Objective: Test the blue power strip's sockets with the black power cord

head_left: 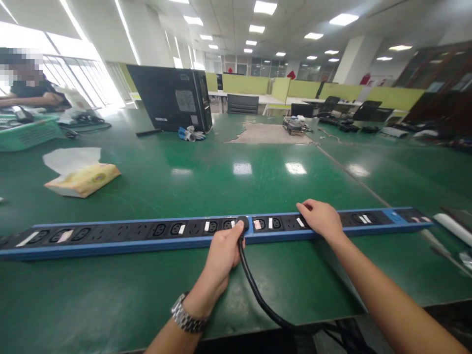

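Observation:
A long blue power strip (206, 242) with black sockets lies across the table before me. White and pinkish stickers mark several of its sockets. My left hand (223, 250), a metal watch on its wrist, grips the strip's near side close to the middle. Its thumb presses by a round black cord fitting (242, 222), and the other fingers are partly hidden. From that fitting a thick black cord (256, 295) curves down past the table's near edge. Right of the middle, my right hand (321, 216) is curled over the strip, fingers at its far edge.
The green table (177, 187) bears a tissue pack (86, 179) at left, a black computer case (173, 98), and blue-and-white gloves (191, 133). At far left a person (33, 91) sits behind a green basket (31, 132). A white roll-like item (453, 228) lies right.

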`<action>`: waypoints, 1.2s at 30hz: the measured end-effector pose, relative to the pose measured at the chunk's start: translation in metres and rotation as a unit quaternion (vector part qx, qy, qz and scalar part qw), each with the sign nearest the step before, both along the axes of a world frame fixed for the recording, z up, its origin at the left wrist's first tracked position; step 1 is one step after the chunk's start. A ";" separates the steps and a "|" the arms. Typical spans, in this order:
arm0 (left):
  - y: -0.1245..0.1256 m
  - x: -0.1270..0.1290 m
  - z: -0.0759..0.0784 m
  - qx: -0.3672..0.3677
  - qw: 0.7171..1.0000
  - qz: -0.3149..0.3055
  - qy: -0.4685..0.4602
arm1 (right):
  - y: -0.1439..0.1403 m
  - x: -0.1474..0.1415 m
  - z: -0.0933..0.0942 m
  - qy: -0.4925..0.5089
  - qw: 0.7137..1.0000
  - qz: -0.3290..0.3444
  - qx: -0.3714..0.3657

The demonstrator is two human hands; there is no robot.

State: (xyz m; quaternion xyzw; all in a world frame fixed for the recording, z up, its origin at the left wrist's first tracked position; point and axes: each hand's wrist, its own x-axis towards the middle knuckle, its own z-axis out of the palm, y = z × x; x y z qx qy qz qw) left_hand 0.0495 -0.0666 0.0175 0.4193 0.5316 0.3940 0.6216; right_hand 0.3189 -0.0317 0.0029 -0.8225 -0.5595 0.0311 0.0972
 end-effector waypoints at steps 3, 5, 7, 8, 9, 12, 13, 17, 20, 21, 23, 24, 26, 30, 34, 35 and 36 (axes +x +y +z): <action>0.007 0.004 -0.012 0.004 1.000 -0.002 0.002 | 0.000 0.000 0.000 0.000 1.000 0.001 0.005; 0.010 0.006 -0.018 0.024 0.999 0.000 0.032 | -0.001 0.000 0.000 0.000 1.000 0.001 0.008; 0.011 0.008 -0.023 0.054 0.996 0.005 0.075 | -0.001 0.000 0.000 -0.002 1.000 0.002 0.011; 0.010 0.009 -0.024 0.068 0.993 0.007 0.093 | -0.002 0.000 0.000 -0.003 1.000 0.004 0.013; 0.009 0.010 -0.024 0.079 0.991 0.008 0.105 | -0.002 0.000 0.000 -0.004 1.000 0.006 0.016; 0.000 0.014 -0.016 0.101 0.991 0.009 0.088 | 0.000 0.001 -0.002 0.001 1.000 0.009 0.025; -0.004 0.017 -0.011 0.109 0.991 0.001 0.073 | 0.000 0.003 -0.004 0.005 1.000 0.009 0.027; -0.014 0.038 0.003 0.116 0.989 -0.073 0.047 | -0.004 0.003 -0.005 0.041 0.992 0.007 0.118; -0.016 0.059 0.007 0.125 0.980 -0.131 0.088 | -0.022 -0.011 0.008 0.144 0.967 0.039 0.207; -0.016 0.065 0.009 0.147 0.971 -0.155 0.109 | -0.030 -0.019 0.016 0.186 0.960 0.079 0.194; -0.015 0.071 0.016 0.208 0.938 -0.233 0.151 | -0.044 -0.033 0.031 0.234 0.949 0.172 0.122; -0.014 0.069 0.020 0.238 0.914 -0.283 0.167 | -0.049 -0.038 0.038 0.228 0.949 0.201 0.089; -0.007 0.057 0.029 0.288 0.872 -0.347 0.192 | -0.053 -0.042 0.048 0.181 0.961 0.208 0.034; 0.023 0.005 0.022 0.390 0.834 -0.140 0.364 | -0.042 -0.030 0.051 0.134 0.972 0.181 -0.064; 0.042 -0.033 -0.006 0.390 0.748 -0.038 0.535 | -0.029 -0.023 0.044 0.126 0.972 0.188 -0.071; 0.042 -0.036 -0.011 0.395 0.735 -0.038 0.550 | -0.027 -0.024 0.044 0.130 0.969 0.197 -0.072; 0.041 -0.037 -0.015 0.401 0.725 -0.037 0.559 | -0.026 -0.025 0.044 0.139 0.966 0.205 -0.074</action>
